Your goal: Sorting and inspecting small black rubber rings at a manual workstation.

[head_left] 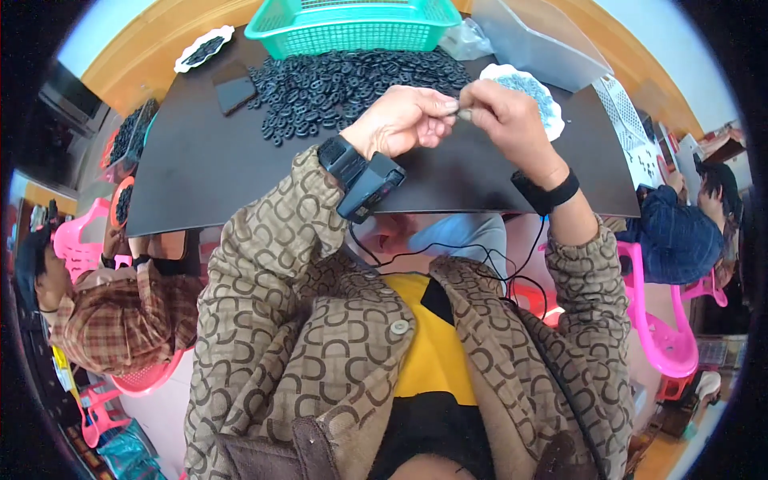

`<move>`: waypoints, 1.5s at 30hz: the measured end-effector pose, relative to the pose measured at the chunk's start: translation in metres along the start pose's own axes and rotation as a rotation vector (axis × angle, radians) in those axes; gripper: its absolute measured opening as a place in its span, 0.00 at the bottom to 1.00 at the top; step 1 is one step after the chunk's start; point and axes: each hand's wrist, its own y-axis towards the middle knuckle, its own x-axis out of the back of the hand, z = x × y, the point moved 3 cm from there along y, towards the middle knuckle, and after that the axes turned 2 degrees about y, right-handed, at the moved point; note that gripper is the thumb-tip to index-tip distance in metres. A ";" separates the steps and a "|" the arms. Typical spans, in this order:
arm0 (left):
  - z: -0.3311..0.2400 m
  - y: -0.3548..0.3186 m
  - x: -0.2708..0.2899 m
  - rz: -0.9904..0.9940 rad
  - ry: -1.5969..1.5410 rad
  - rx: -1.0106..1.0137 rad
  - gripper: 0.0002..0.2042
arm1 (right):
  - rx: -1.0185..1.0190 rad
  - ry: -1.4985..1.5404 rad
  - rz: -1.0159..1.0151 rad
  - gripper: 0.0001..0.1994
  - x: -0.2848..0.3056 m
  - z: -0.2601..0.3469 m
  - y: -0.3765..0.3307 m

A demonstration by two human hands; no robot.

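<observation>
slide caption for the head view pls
Left hand and right hand meet over a dark table, near heaped black oval parts and a green basket.

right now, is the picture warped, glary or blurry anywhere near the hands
Head view: fisheye bending bows the edges of the dark table, with black corners; head view: no harsh glare on the tabletop; head view: the left hand and right hand look fairly sharp, but anything pinched where they meet is too small to identify.

From where I stand, left hand point(406, 120) and right hand point(510, 120) meet fingertip-to-fingertip over dark table point(280, 180), pinching a tiny piece point(462, 114), too small to identify, near black oval pieces point(344, 88) heaped before green basket point(352, 42).
</observation>
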 end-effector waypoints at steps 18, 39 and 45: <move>-0.018 0.041 0.043 -0.012 -0.224 -0.099 0.09 | -0.523 -0.493 0.138 0.09 0.046 -0.206 0.000; -0.015 0.041 0.045 -0.298 -0.135 -0.124 0.10 | -0.668 -0.184 -0.031 0.06 0.090 -0.187 -0.033; -0.018 0.038 0.044 -0.340 -0.103 -0.174 0.13 | -0.686 -0.039 -0.089 0.07 0.077 -0.173 -0.015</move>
